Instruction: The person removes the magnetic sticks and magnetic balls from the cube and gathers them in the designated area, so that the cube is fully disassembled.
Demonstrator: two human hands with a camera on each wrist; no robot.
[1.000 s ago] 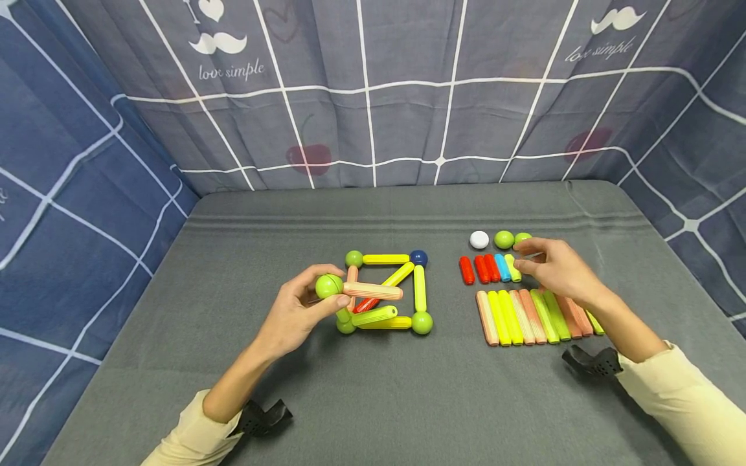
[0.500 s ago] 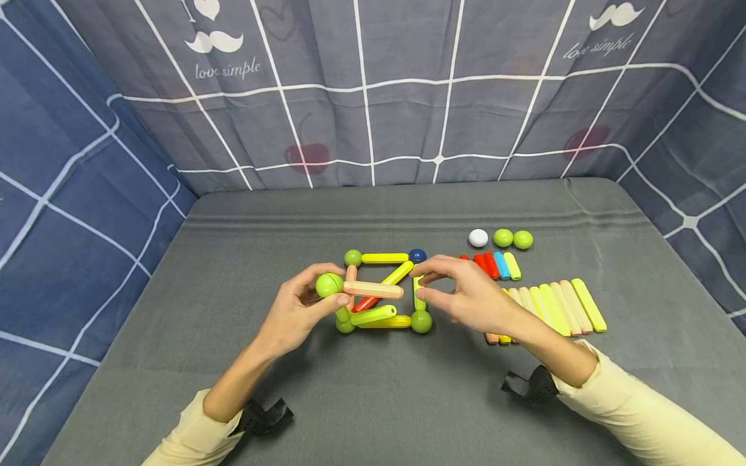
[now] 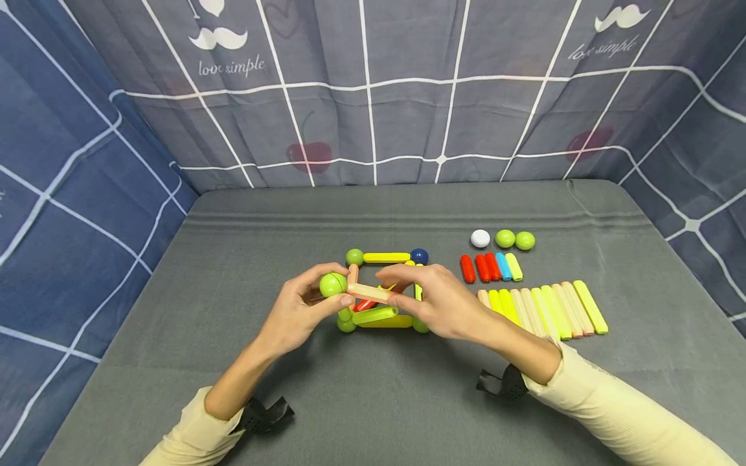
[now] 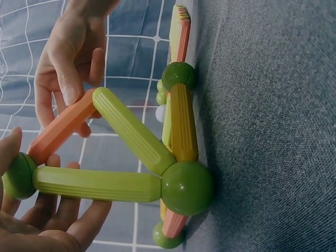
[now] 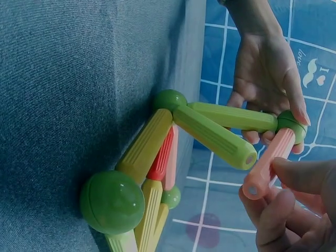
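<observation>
My left hand [image 3: 297, 314] pinches a green ball [image 3: 333, 285] above the left side of a frame of sticks and balls. From that ball a salmon stick [image 3: 370, 293] reaches right, its free end pinched by my right hand [image 3: 445, 301]. A green stick [image 4: 97, 184] joins the held ball to a lower corner ball [image 4: 188, 187] in the left wrist view. Another green stick [image 5: 215, 137] rises at a slant from that corner, its end loose near the salmon stick's end. The frame's back side is a yellow stick [image 3: 386, 257] ending at a dark blue ball [image 3: 419, 257].
On the grey cloth [image 3: 373, 401] at right lie a white ball [image 3: 480, 239], two green balls [image 3: 505, 239], short sticks in red [image 3: 468, 268], blue [image 3: 504, 266] and green, and a row of long sticks [image 3: 548, 310]. A checked curtain [image 3: 408, 123] stands behind.
My right hand has come left from the loose pieces and taken hold of the salmon stick's free end, which has tilted slightly lower. The left hand has hardly moved.
</observation>
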